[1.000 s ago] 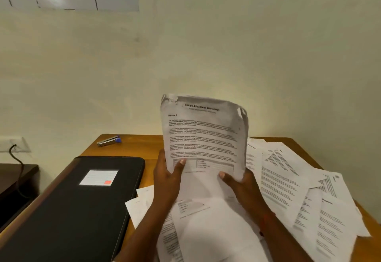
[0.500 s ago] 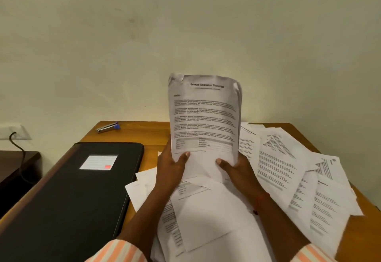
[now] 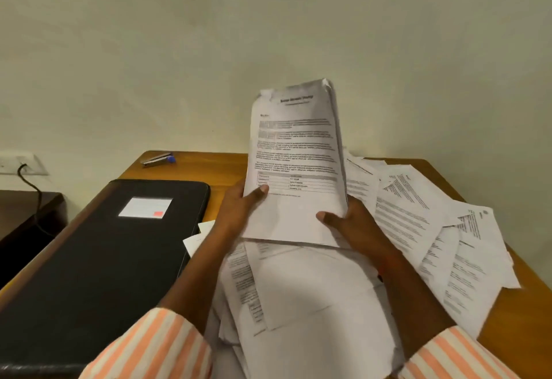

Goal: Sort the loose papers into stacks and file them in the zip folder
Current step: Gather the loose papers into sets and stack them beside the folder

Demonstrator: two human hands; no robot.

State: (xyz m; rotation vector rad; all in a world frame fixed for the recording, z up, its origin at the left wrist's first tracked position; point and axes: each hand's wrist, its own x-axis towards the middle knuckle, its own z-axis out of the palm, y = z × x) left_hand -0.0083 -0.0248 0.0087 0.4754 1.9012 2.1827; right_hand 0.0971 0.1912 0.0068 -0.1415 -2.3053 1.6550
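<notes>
The left hand [image 3: 239,214] and right hand [image 3: 355,226] pinched the paper stack [image 3: 294,166] at its lower corners; it seemed light, floppy, perhaps slippery.

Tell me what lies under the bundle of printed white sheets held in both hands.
Under the bundle of printed white sheets lies a heap of loose white papers on the brown wooden table. What the heap covers cannot be seen.

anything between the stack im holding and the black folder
Nothing visible blocks the way. The stack, held upright by the left hand and right hand, has only table and a few loose sheet corners between it and the folder on its left. The folder lies flat and looks shut, so it needs opening first.
</notes>
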